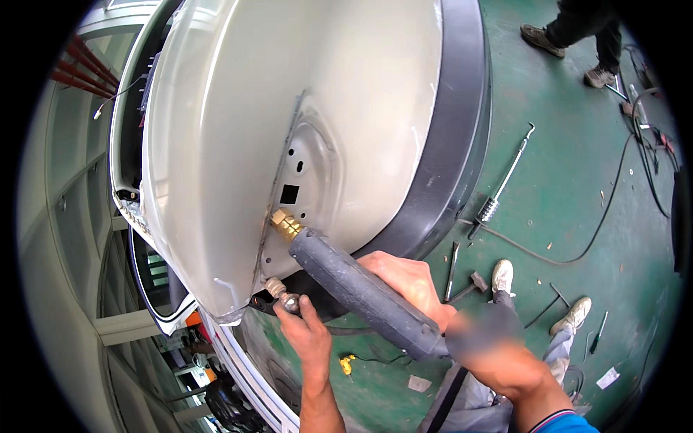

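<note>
A cream car body panel point(238, 144) with a recess pierced by several holes stands before me. My right hand point(415, 281) is closed round a long dark grey gun-shaped tool point(364, 292). The brass tip point(286, 224) of that tool meets the panel at the recess's edge, or sits just off it; I cannot tell which. Lower down, my left hand point(309, 333) grips a metal fitting with a round knob point(278, 289) at the panel's lower edge. A blurred patch covers part of my right wrist.
A dark bumper strip point(451, 130) curves along the panel's right side. On the green floor point(556, 173) lie a slide hammer point(505, 180), a hammer point(469, 286), a T-handled bar point(552, 304), a screwdriver point(599, 333) and a trailing cable point(599, 238). Another person's shoes point(543, 41) stand at the far right.
</note>
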`<state>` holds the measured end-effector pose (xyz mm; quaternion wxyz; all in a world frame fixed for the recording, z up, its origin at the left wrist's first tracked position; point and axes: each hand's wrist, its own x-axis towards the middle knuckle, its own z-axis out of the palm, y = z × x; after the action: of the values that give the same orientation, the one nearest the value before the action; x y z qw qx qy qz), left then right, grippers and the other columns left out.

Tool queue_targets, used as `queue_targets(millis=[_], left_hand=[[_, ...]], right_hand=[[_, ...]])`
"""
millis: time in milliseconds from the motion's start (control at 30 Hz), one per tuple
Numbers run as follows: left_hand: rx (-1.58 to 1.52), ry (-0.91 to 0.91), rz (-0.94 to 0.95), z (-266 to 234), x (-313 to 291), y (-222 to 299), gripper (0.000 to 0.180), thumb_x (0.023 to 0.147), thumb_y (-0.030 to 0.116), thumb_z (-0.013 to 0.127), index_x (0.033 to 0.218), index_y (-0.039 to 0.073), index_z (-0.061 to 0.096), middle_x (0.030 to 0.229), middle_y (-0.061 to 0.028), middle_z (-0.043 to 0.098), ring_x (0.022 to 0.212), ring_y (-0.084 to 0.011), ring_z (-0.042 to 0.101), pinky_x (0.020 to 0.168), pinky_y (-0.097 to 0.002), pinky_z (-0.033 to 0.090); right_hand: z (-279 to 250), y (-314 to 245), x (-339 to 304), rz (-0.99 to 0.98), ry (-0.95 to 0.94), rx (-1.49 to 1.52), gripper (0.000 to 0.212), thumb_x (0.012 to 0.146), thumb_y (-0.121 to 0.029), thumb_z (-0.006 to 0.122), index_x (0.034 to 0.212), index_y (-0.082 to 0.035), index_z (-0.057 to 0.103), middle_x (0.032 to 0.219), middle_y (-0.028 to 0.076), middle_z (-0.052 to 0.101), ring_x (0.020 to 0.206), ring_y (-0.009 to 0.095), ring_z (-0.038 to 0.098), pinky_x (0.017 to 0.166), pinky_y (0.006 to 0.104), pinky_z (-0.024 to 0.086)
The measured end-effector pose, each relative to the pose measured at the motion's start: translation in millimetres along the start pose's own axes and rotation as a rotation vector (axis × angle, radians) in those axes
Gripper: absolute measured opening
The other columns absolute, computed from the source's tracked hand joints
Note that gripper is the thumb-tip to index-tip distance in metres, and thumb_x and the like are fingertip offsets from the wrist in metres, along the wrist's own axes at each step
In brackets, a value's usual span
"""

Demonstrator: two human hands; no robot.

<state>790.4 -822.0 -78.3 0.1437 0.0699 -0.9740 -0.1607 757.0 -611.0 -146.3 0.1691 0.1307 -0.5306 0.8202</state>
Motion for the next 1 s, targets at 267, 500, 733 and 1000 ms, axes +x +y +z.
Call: queue_targets(millis=[267,500,733,1000], left_hand=[[-0.196,-0.076,-0.106,4.0,7.1,13.9,0.03,0.101,0.022,0.057,0.115,-0.003,0.049,0.083,-0.0086,0.053,0.064,-0.0158,0.051,0.055,-0.0314,0.043],[-0.13,0.005,0.032,-11.7,-1.0,-9.4,0.055,0.097,0.025,0.064,0.136,-0.007,0.043,0.12,-0.02,0.057,0.099,-0.0255,0.059,0.087,-0.0389,0.049],[-0.123,-0.043,-0.044,-12.4,-95.5,41.0,0.048,0.09,0.014,0.068,0.13,-0.007,0.051,0.122,-0.0218,0.059,0.111,-0.0328,0.059,0.099,-0.0419,0.045],[-0.355,-0.772,-0.861,43.6,-412.2,10.1,0.03,0.091,0.016,0.069,0.114,-0.003,0.064,0.101,-0.0133,0.068,0.091,-0.0222,0.065,0.085,-0.0367,0.052]], right_hand=[[-38.8,-19.2,-16.1,0.044,0.064,-0.061,0.041,0.077,-0.007,0.075,0.114,0.001,0.062,0.103,0.013,0.068,0.088,0.025,0.067,0.077,0.034,0.053],[-121.8,-94.1,-88.4,0.82,0.479,0.447,0.043,0.079,-0.013,0.072,0.118,0.0,0.06,0.108,0.01,0.068,0.091,0.017,0.065,0.085,0.0359,0.054],[-269.7,-139.5,-172.0,0.689,0.831,0.565,0.048,0.074,-0.015,0.071,0.118,0.0,0.058,0.099,0.017,0.069,0.077,0.024,0.066,0.078,0.04,0.056],[-361.6,-125.1,-180.2,0.872,0.749,0.714,0.054,0.075,-0.023,0.074,0.122,-0.002,0.06,0.098,0.014,0.067,0.075,0.023,0.062,0.076,0.0411,0.052]])
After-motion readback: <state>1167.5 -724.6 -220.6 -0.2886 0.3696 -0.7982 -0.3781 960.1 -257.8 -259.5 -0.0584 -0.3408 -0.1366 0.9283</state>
